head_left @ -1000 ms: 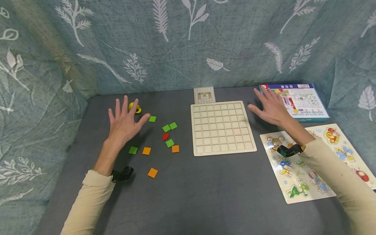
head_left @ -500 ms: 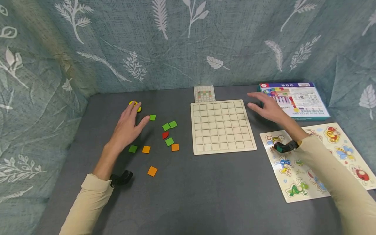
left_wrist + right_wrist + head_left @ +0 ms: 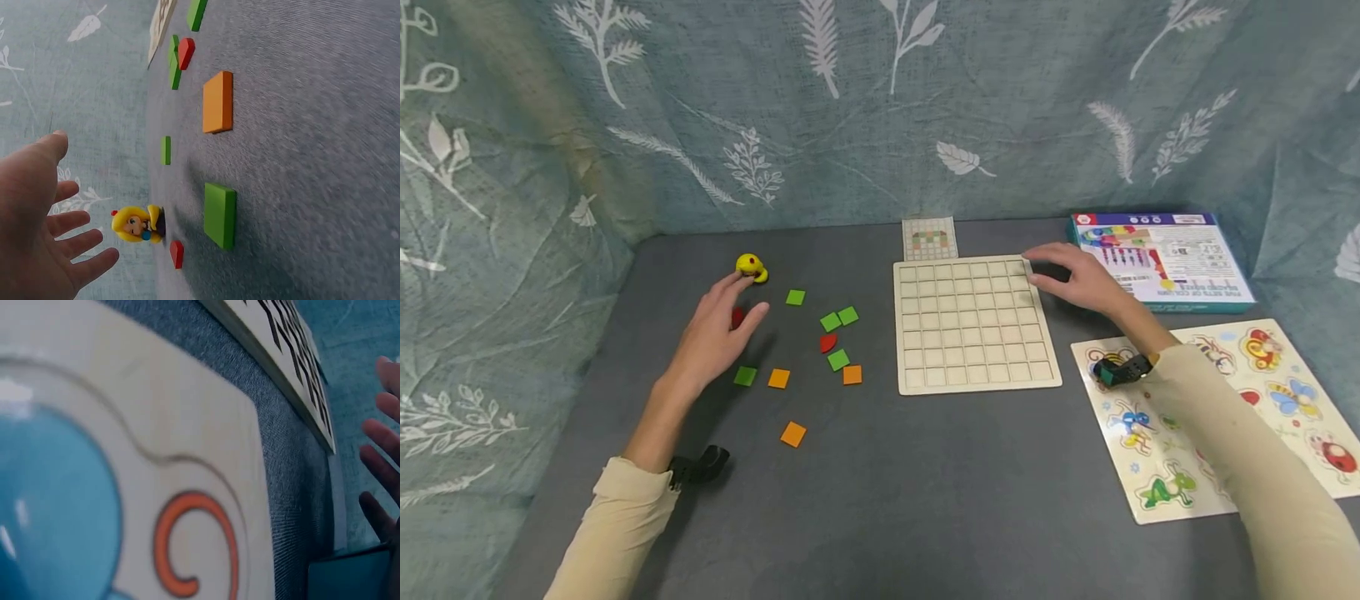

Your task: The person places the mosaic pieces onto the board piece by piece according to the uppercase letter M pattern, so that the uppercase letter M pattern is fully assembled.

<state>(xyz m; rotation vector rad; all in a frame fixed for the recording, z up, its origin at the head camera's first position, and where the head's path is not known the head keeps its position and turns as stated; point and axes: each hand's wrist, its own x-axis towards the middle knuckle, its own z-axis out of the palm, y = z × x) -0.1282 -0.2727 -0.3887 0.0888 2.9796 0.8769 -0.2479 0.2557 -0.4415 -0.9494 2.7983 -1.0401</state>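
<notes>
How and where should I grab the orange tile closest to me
Probably best pinched by two opposite edges, coming straight down from above: the orange tile lies flat on the dark table, square, with all four edges free.

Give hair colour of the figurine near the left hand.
Yellow; the figurine shows best in the left wrist view.

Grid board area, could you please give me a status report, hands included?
Left hand holds nothing, near yellow toy figure. Right hand holds nothing, by far right corner of grid board. Loose tiles left of it, nothing lying on it.
</notes>
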